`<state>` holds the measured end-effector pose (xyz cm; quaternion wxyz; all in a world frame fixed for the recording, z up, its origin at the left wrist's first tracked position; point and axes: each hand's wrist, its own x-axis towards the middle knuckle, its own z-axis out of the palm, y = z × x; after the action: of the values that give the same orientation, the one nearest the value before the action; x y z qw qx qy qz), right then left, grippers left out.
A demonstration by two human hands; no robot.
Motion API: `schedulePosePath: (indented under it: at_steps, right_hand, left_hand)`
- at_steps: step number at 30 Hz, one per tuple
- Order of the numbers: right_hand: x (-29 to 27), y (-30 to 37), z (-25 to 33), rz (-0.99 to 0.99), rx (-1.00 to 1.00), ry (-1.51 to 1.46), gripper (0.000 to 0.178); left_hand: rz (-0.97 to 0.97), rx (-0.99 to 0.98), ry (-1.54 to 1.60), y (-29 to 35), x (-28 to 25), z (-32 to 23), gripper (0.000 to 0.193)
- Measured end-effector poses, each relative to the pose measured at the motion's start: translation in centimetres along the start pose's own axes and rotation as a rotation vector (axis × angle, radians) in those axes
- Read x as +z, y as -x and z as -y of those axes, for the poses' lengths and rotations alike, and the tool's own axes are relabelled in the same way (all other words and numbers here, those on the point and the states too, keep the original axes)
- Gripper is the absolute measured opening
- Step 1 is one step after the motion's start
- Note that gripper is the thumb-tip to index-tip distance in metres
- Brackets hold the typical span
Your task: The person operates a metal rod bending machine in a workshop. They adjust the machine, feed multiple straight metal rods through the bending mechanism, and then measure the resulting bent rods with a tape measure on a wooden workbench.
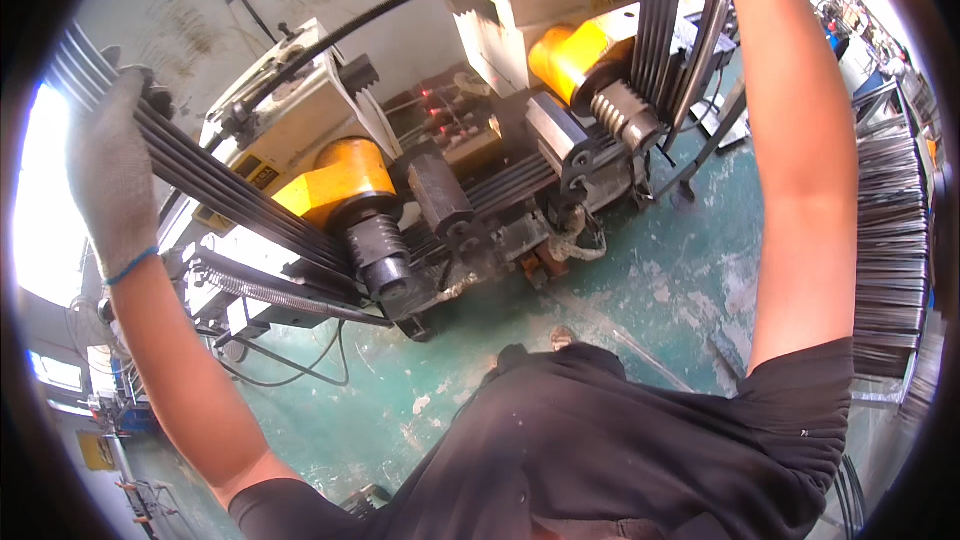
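My left hand (112, 165), in a pale work glove with a blue cuff, is raised at the far left. It is closed around a row of dark parallel metal rods (235, 197). These run down to a grooved steel roller (377, 250) beside a yellow machine arm (345, 180). On the right, my bare forearm (800, 90) reaches up past the top edge, so my right hand is out of sight. Near that forearm, upright rods (657, 20) rise from a second grooved roller (625, 115), next to another yellow arm (575, 58). Between the rollers lie horizontal rods (510, 180).
Two dark steel blocks (438, 190) sit between the rollers. Pale machine housings (290, 105) stand behind. A long dark bar (400, 2) arches across the top. At right, a rack holds many stacked rods (890, 240). A cable (300, 378) hangs over the worn green floor (400, 395).
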<state>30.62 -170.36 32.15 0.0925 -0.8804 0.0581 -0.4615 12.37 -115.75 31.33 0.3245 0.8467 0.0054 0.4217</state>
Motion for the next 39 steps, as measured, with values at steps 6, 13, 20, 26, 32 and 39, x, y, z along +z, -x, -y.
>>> schedulePosePath:
  at_steps: [6,13,20,26,32,39]
  right_hand:
    - [-0.5,-1.6,1.9,0.001,0.007,-0.02,0.044]
    - [-1.5,0.0,6.3,0.009,0.187,-0.503,0.039]
    - [-0.8,-0.6,6.0,-0.156,0.161,-0.674,0.03]
    - [-1.0,-0.6,6.0,-0.066,0.185,-0.643,0.046]
    - [0.6,-1.3,5.6,-0.174,0.132,-0.693,0.027]
    - [-0.8,-1.2,5.3,-0.058,0.201,-0.715,0.035]
  left_hand:
    - [-0.018,0.034,0.149,0.5,0.1,-1.0,0.033]
    - [-0.089,0.137,0.234,1.0,1.1,-1.9,0.014]
    - [-0.08,-0.016,0.355,1.4,0.1,-2.8,0.025]
    - [-0.064,-0.011,0.355,0.6,0.6,-1.7,0.025]
    - [-0.07,-0.025,0.347,0.2,0.6,-1.6,0.025]
    - [-0.131,-0.104,0.403,0.1,-0.7,-2.7,0.023]
